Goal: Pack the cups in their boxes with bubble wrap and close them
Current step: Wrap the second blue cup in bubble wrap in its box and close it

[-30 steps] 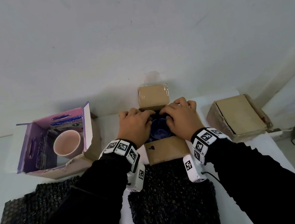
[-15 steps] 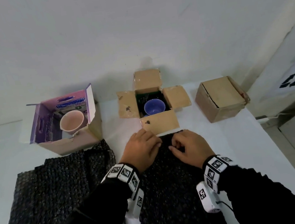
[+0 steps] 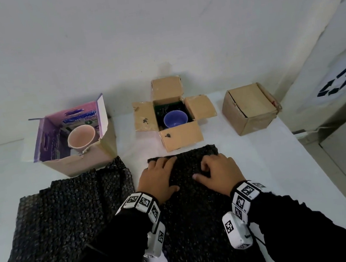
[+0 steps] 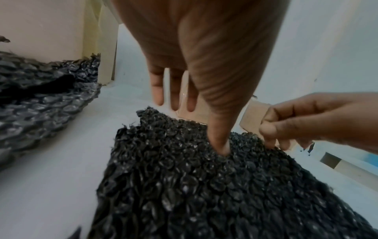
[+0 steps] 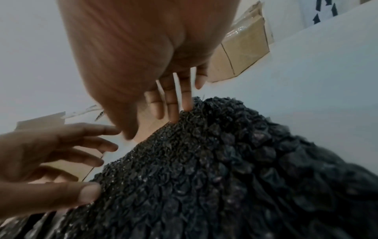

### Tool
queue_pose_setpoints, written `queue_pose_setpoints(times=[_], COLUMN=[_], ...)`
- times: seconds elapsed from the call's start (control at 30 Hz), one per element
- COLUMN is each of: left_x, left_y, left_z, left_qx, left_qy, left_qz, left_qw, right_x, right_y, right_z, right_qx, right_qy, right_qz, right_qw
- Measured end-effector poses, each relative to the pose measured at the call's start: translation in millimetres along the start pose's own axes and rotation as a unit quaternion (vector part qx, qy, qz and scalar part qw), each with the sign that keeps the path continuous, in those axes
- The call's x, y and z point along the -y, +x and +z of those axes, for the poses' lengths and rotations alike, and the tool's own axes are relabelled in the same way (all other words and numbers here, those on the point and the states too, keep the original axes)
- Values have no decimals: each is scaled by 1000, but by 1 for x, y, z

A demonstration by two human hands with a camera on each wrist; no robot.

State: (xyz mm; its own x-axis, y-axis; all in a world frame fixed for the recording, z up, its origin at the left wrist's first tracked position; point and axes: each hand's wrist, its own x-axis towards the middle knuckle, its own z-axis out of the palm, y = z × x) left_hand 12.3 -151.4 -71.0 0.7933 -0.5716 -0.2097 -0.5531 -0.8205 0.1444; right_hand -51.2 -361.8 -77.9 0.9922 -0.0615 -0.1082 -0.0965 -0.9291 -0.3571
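Closest to me is the black bubble wrap sheet lying flat on the white surface, and both my hands are on its far end. My left hand lies flat with the fingers stretched out and a bit spread, thumb tip pressing into the bubbles, so the grip there is just open and resting, not pinching anything. My right hand has its fingers bent down toward the sheet's far edge; from the wrist views the fingertips touch the wrap, but I honestly can't tell if they've got a real pinch on it. Off to my left is a second, bigger piece of bubble wrap, crumpled and apart from the first. Past the sheet, the open brown box sits with all four flaps out and the blue cup upright inside. Left of that, the purple box is open with the pink cup in it. On the right there's a closed brown box near the wall.
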Motion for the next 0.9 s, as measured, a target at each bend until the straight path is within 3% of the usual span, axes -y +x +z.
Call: queue_pose_setpoints(times=[0.1,0.17,0.37,0.57,0.67,0.8,0.9], left_x=[0,0,1,1,-5,-4,2], left_y=[1,0,0,12,11,7,6], left_z=[4,9,1,-23,-35,-54,-66], left_qx=[75,77,-88,-177,-192,-177,-163], left_qy=[3,10,-9,-42,-77,-155,-194], left_qz=[-45,-38,26,103,125,131,114], left_qw=[996,996,996,978,970,963,961], right_x=[2,2,1,11,15,9,10], right_y=[-4,-7,-3,11,12,20,29], right_z=[1,6,1,-36,-50,-57,-57], right_qx=[90,74,-58,-94,-95,25,25], right_qy=[-94,-83,1,142,214,205,238], right_qz=[45,36,-47,-134,-92,9,24], right_qw=[991,993,997,976,968,978,971])
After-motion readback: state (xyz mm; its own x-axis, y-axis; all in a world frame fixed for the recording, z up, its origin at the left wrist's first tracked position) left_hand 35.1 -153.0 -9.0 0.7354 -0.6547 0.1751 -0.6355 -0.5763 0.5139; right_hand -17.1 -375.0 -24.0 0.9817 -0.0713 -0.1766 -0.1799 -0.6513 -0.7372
